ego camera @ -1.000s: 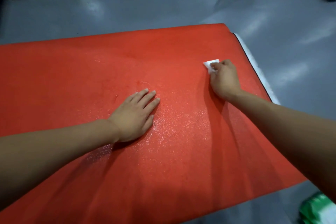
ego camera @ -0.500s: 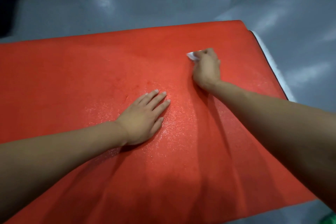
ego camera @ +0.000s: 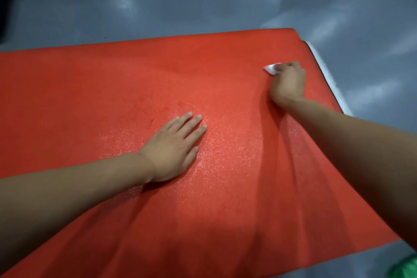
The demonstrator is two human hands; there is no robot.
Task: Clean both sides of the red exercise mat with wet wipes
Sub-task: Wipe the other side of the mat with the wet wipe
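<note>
The red exercise mat (ego camera: 112, 88) lies flat on a grey floor and fills most of the view. My left hand (ego camera: 173, 149) rests flat on its middle, fingers straight and spread a little. My right hand (ego camera: 287, 83) is near the mat's far right corner, fingers curled over a white wet wipe (ego camera: 270, 69) that it presses to the mat. Only a corner of the wipe shows past the fingers. A damp sheen glints on the mat around my left hand.
Glossy grey floor (ego camera: 203, 11) surrounds the mat. A white strip (ego camera: 327, 70) runs along the mat's right edge. A green pack (ego camera: 406, 268) peeks in at the bottom right corner. A dark band crosses the top of the view.
My right hand slid the wipe left across the mat, then back right toward the far right corner. My left hand has stayed flat in the same spot.
</note>
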